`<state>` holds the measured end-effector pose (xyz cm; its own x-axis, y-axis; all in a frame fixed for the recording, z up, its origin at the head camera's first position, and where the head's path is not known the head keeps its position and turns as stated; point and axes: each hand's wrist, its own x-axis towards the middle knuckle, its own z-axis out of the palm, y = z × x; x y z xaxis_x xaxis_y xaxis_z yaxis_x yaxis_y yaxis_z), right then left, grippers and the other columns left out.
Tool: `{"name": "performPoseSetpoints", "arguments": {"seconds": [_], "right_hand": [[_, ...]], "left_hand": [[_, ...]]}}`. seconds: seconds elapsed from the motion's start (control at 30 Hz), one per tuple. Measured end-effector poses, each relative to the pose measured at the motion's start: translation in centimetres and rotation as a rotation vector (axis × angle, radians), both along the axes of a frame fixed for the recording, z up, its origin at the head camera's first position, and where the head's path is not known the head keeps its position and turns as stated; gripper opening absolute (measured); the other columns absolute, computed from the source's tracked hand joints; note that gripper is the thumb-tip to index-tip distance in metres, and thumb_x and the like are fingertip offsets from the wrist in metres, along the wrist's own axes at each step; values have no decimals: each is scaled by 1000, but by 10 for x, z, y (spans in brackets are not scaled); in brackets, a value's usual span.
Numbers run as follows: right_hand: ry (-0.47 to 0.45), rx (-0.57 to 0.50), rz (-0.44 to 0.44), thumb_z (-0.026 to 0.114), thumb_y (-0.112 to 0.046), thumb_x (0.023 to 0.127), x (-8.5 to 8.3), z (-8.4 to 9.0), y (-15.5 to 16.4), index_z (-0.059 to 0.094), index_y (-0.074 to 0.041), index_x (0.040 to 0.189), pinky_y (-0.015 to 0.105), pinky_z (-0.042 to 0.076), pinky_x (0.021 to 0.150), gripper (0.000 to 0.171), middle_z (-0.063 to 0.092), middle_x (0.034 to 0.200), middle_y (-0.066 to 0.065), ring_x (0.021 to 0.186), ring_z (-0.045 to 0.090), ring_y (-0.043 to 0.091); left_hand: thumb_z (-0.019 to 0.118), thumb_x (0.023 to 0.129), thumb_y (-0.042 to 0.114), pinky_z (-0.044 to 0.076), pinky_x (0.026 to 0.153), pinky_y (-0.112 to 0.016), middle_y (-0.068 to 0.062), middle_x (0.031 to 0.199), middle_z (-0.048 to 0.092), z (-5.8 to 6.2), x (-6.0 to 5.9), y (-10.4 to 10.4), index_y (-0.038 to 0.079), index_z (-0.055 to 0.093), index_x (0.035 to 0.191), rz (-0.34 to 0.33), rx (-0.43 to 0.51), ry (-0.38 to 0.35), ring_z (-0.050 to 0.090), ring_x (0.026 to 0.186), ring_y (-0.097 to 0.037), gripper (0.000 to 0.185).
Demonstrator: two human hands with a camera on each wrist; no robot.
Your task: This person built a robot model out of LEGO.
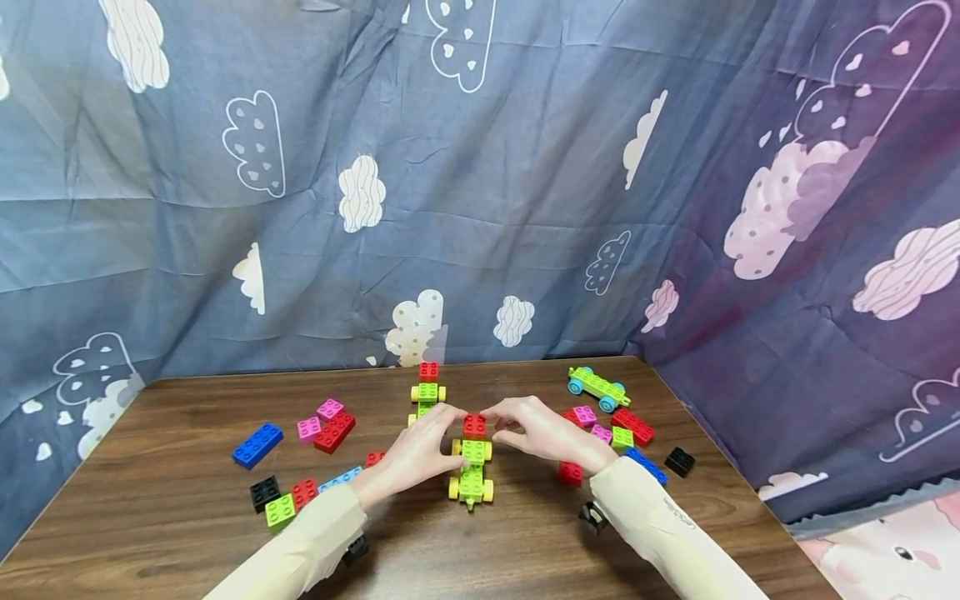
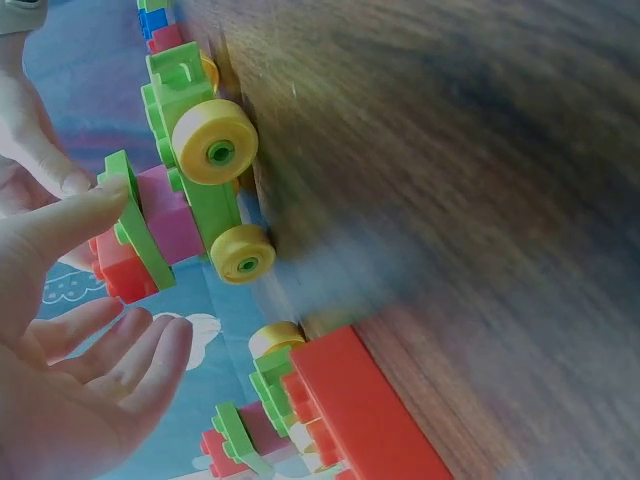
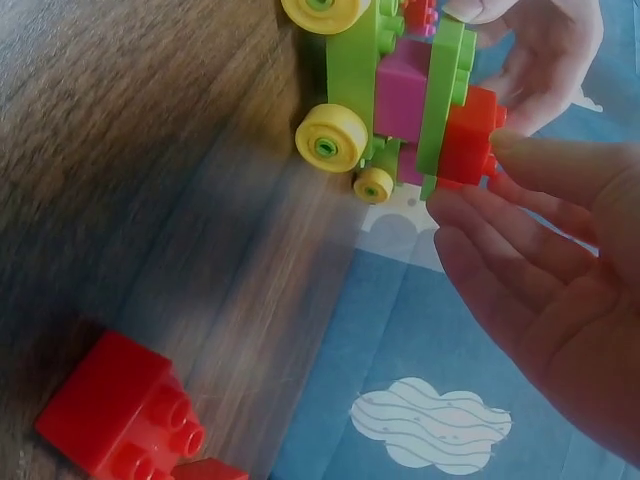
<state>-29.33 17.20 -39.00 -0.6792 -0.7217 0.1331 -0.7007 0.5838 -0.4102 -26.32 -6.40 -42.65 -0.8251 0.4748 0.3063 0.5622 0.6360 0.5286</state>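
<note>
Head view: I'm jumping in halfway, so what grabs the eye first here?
First, the two hands meeting mid-table: the left hand and right hand both have fingertips on the red brick topping a green toy car with yellow wheels. Just behind it stands a second, similar car, and loose bricks lie scattered to either side on the wooden table.

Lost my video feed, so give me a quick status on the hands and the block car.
Left hand and right hand pinch red brick atop green car. Car on table. Loose bricks both sides, none between.
</note>
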Motion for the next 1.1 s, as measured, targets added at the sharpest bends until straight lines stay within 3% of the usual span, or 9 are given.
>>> {"name": "performPoseSetpoints", "arguments": {"seconds": [0.27,0.63,0.77,0.93,1.1], "right_hand": [[19,9,7,67,-12,94,2,3,5,63,-2,129,42,58,88,37,71,116,14,99,70,24],[209,-11,-122,69,-13,91,-1,10,31,69,-4,119,37,58,86,29,73,114,10,98,71,24],[271,30,-155,70,-15,91,-2,7,41,69,-3,117,39,57,87,29,74,112,9,102,71,24],[272,96,-208,71,-16,90,-2,3,54,69,-1,116,42,56,90,30,74,112,11,104,70,25],[248,144,-277,72,-12,88,-2,-1,70,69,2,113,45,57,88,29,74,108,15,101,70,29]], "left_hand": [[82,81,27,54,96,-45,-10,127,62,-1,-4,3,6,57,131,13,-77,87,61,117,-27,60],[82,81,25,54,96,-43,-10,124,62,0,-12,6,5,57,132,20,-113,141,60,113,-26,60],[82,81,24,55,93,-42,-9,123,62,0,-15,8,5,57,131,24,-121,160,60,112,-25,59],[81,82,24,56,90,-43,-9,125,61,3,-19,9,6,58,132,35,-136,154,60,114,-26,58],[81,83,24,54,96,-44,-10,129,60,7,-22,10,3,59,131,19,-164,168,59,119,-27,57]]}}
